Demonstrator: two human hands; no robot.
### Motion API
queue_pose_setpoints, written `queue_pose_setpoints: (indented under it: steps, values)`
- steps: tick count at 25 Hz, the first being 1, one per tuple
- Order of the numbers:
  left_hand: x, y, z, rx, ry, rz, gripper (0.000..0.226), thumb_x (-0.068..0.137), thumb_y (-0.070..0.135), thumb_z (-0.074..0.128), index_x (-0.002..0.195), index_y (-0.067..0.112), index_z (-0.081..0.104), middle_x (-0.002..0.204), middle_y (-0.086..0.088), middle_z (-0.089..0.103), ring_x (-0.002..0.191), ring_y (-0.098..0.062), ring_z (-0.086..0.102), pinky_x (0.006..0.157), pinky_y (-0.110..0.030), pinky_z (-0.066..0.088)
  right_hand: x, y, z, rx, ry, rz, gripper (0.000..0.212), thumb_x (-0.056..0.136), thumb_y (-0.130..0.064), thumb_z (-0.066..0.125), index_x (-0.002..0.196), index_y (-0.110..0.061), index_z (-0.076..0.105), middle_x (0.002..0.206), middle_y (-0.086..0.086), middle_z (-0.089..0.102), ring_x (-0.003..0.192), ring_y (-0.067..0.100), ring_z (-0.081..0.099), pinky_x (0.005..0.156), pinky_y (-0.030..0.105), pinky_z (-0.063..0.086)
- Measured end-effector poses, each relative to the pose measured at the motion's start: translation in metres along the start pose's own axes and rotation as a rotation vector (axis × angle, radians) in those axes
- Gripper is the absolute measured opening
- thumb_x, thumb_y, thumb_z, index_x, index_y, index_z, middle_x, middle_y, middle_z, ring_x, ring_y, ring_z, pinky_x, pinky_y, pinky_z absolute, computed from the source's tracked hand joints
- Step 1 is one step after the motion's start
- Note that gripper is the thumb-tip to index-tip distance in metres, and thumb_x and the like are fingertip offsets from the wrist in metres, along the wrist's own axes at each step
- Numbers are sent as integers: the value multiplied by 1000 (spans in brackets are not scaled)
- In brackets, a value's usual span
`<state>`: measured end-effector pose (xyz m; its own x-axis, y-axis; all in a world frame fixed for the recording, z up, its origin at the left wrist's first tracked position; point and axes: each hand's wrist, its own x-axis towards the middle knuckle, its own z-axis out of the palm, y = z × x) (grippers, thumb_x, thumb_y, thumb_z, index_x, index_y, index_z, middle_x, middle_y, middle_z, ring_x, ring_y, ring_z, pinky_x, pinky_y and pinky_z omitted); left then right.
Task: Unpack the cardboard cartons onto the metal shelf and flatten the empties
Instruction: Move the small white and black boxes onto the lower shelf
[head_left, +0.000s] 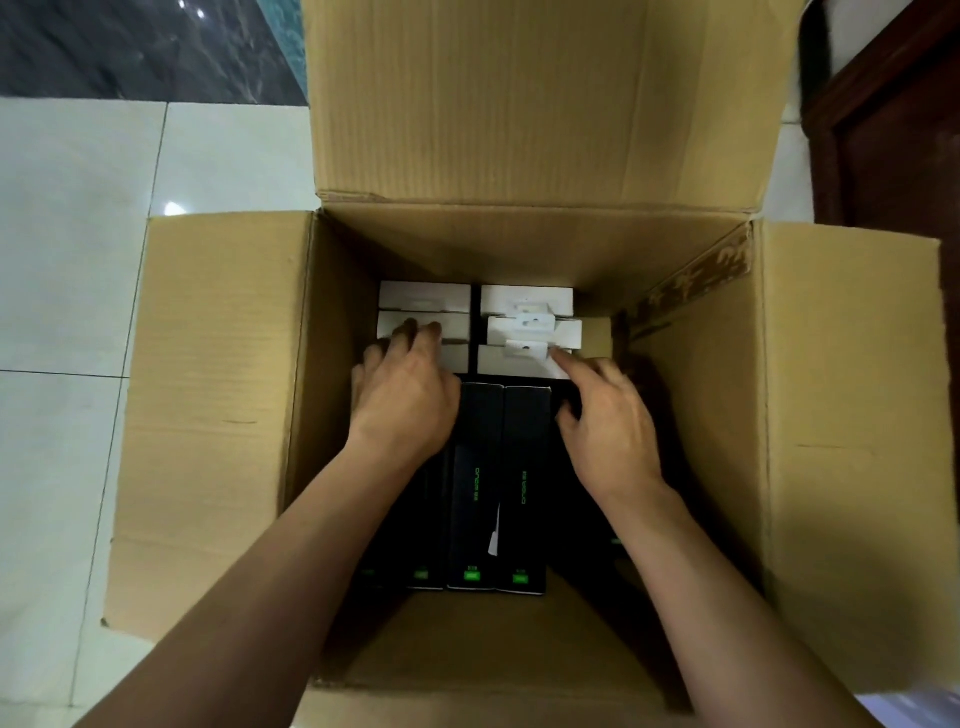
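Two hands, yours, inside one open cardboard carton (218, 415) on the tiled floor (67, 234): left hand (402, 402) curls its fingers over the white boxes (527, 300) at the far wall; right hand (610, 421), fingers loose, touches one with an index fingertip; black boxes (524, 441) lie nearer you
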<state>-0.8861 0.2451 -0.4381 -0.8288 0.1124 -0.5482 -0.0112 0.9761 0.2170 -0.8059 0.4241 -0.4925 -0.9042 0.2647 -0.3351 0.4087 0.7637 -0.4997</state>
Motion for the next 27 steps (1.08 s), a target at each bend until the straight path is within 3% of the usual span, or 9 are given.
queue_pose_setpoints:
  steps: [6,17,27]
  values:
    - [5,-1,0,-5,-11,-13,47,102,28,44,148,19,38,143,-14,45,130,-36,40,107,-47,35,8,-3,-3,-29,11,-19,61,88,-3,67,140,-30,54,130,4,58,119,29,57,98,48,51]
    - [10,0,5,-108,47,-117,39,101,25,49,140,22,47,140,-19,35,125,-37,43,103,-46,43,18,-4,3,-76,79,-28,55,78,-1,78,123,-25,56,115,3,66,102,30,64,87,44,53]
    - [14,-1,9,-194,82,-123,43,98,18,56,139,27,46,127,-16,48,114,-32,54,95,-48,53,14,5,-1,-38,96,4,50,82,-4,75,126,-22,59,119,4,65,111,28,59,94,48,49]
